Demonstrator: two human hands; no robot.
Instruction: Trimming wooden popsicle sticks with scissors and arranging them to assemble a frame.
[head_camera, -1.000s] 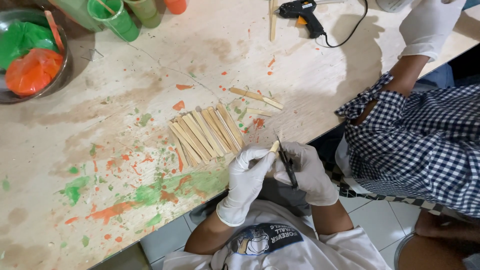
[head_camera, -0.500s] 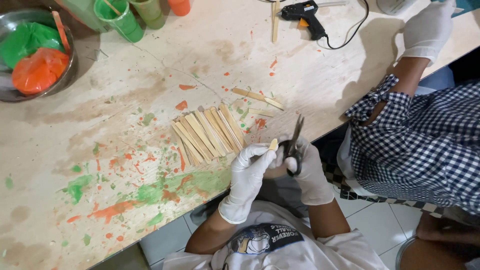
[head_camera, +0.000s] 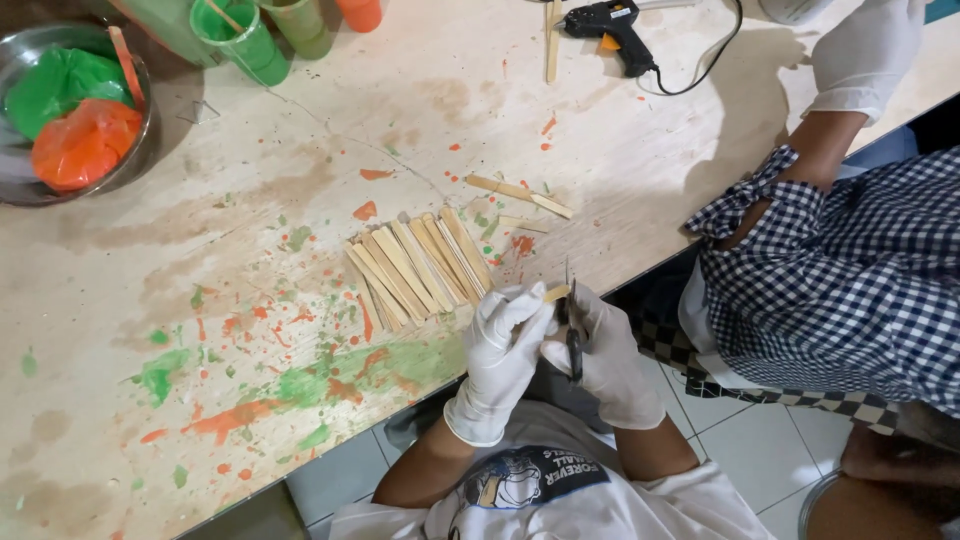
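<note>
Both hands wear white gloves and meet just off the near edge of the worktop (head_camera: 620, 150), over the person's lap. The left hand (head_camera: 505, 345) is curled, its fingertips pinching a short wooden stick (head_camera: 556, 293) that pokes out toward the right hand. The right hand (head_camera: 605, 355) is closed around the handles of a dark pair of scissors (head_camera: 572, 335), whose blades point up and away from the body, right beside the stick's free end. Whether the blades touch the stick cannot be told.

Just beyond the left hand, on the worktop, lies a fanned row of flat wooden sticks (head_camera: 415, 265), side by side and touching one another. A little past the right hand two loose sticks (head_camera: 518, 192) lie end to end, with a smaller piece near them. The worktop around them is pale and spattered with green and orange paint, heaviest to the left of the hands.

Well beyond the hands, at the far edge, a black glue gun (head_camera: 608, 25) lies with its cord trailing to the right. Far off to the left, a metal bowl (head_camera: 20, 180) holds a green bag (head_camera: 55, 85) and an orange bag (head_camera: 85, 140), and green cups (head_camera: 245, 40) stand next to it.

To the right of the hands, another person in a checked garment (head_camera: 850, 270) leans in, a white-gloved hand (head_camera: 860, 50) resting on the worktop.
</note>
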